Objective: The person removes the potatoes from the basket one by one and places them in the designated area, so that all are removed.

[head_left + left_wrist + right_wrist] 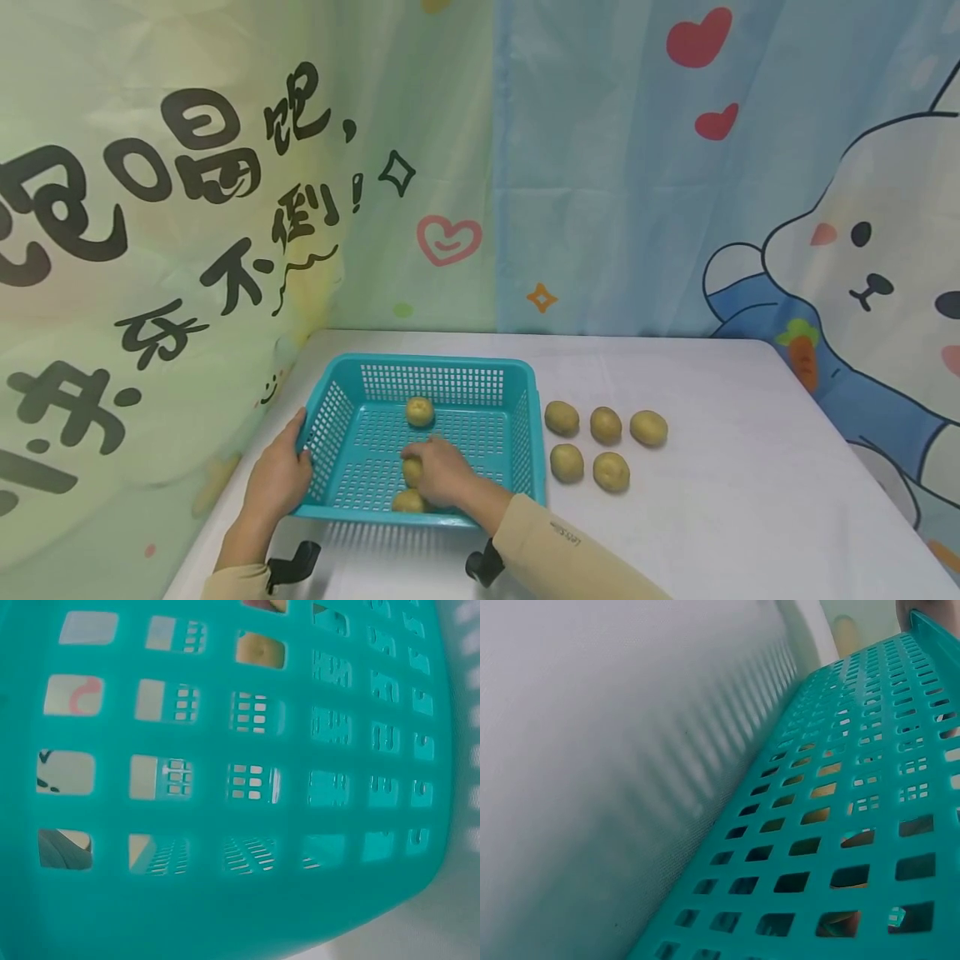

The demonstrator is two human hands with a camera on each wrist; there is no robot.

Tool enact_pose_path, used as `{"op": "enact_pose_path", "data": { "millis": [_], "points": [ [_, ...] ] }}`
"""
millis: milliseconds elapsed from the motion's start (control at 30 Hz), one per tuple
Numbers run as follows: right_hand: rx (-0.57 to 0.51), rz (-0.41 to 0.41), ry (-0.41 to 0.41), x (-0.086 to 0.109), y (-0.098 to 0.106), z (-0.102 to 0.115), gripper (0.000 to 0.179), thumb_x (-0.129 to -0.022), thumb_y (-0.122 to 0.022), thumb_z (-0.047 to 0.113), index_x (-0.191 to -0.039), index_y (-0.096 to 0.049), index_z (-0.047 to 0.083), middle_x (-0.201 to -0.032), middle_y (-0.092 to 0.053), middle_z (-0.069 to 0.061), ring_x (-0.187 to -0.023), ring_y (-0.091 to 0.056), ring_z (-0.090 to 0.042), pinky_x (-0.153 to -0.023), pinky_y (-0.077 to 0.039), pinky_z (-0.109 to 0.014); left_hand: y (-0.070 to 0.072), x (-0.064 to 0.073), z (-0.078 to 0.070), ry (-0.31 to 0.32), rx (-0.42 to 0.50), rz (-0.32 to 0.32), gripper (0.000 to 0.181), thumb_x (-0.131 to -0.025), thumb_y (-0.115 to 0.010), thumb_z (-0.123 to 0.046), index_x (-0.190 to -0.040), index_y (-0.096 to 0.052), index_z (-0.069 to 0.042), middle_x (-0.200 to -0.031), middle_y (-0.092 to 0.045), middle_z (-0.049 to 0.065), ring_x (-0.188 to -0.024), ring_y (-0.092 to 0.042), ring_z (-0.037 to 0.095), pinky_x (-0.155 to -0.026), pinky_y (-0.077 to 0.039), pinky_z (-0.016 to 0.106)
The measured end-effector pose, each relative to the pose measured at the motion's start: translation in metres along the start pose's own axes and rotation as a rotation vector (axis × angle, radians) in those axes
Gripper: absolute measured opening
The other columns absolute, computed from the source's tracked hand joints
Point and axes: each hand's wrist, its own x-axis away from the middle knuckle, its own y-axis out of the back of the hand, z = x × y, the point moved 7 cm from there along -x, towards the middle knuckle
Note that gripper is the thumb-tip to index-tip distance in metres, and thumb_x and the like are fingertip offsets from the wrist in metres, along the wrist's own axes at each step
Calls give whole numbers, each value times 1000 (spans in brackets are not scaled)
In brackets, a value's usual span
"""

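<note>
A turquoise plastic basket point(375, 442) with perforated walls stands on the table. My left hand point(279, 475) grips its left side, thumb over the rim. Reaching over the near wall, my right hand point(444, 473) holds a potato point(412, 472) low inside the basket, its fingers covering part of it. Another potato point(409, 502) lies beside it against the near wall, and a third potato point(419, 412) sits farther back. The basket's wall point(202, 814) fills the left wrist view, with a potato showing through one hole. In the right wrist view the near wall point(825, 844) hides most of the contents.
Right of the basket, several potatoes lie in two loose rows on the white tablecloth point(720, 467), the nearest row including one potato point(611, 472). A printed curtain point(600, 167) hangs behind the table and along its left side.
</note>
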Motion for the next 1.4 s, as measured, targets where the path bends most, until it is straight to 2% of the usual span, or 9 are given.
{"op": "enact_pose_path", "data": {
  "millis": [100, 167, 367, 633, 833, 933, 1100, 1267, 1400],
  "points": [
    [-42, 9, -26, -1, 0, -2, 58, -70, -72, -6, -124, -64, 12, -117, -63, -12, -108, -58, -28, -89, -50, -42, 1, 0, 0, 4, 0, 0, 60, -96, -44, -2, -152, -23, 4, -146, -38, 33, -124, -47, 50, -97, -41, 62],
    [-65, 5, -51, -1, 2, -4, 56, -70, -74, -5, -122, -62, 10, -109, -62, -11, -98, -57, -25, -83, -51, -40, 1, 0, 0, 2, 2, -1, 60, -96, -44, -2, -152, -23, 4, -146, -38, 34, -123, -48, 50, -96, -41, 61],
    [-92, 0, -107, 3, 5, -7, 51, -70, -78, 3, -116, -60, 12, -101, -54, -9, -87, -54, -22, -73, -50, -39, 1, 1, -1, -3, 12, 6, 61, -96, -45, -2, -152, -22, 4, -146, -38, 34, -118, -53, 47, -93, -43, 60],
    [-206, -56, -94, 3, 15, -9, 52, -70, -77, 4, -117, -58, 13, -104, -51, -11, -80, -51, -20, -63, -48, -34, -1, -3, 0, -11, 15, 9, 61, -96, -44, -2, -152, -23, 4, -146, -38, 33, -125, -47, 50, -96, -42, 61],
    [-446, -91, -55, 8, 24, -6, 55, -66, -72, -1, -118, -59, 10, -105, -52, -12, -79, -55, -20, -58, -50, -30, 0, -1, 1, 2, 10, 10, 61, -96, -44, -2, -152, -22, 4, -146, -38, 34, -124, -48, 50, -95, -42, 61],
    [-588, -87, -50, 12, 31, -4, 55, -67, -70, -5, -119, -60, 10, -107, -53, -11, -80, -58, -22, -59, -55, -32, 0, -1, 1, 3, 7, 12, 61, -96, -44, -2, -153, -22, 4, -146, -37, 33, -125, -47, 50, -96, -41, 61],
    [-703, -89, -52, 18, 46, -5, 56, -70, -67, -3, -123, -57, 10, -113, -54, -13, -82, -60, -22, -66, -59, -39, 1, -1, 1, 0, 2, 9, 61, -96, -44, -2, -153, -22, 4, -146, -37, 34, -125, -47, 50, -96, -41, 61],
    [-751, -83, -56, 26, 58, -9, 63, -69, -68, -1, -130, -55, 11, -120, -53, -15, -86, -61, -23, -69, -58, -38, 1, -1, 0, 5, 4, 9, 61, -96, -44, -2, -152, -23, 4, -146, -38, 34, -124, -48, 49, -96, -41, 61],
    [-728, -82, -47, 33, 66, -13, 65, -70, -74, -1, -130, -55, 15, -121, -53, -16, -90, -60, -24, -70, -54, -36, 0, -1, 1, 13, 4, 15, 61, -96, -44, -2, -153, -22, 4, -146, -37, 33, -126, -46, 50, -98, -40, 61]
  ]
}}
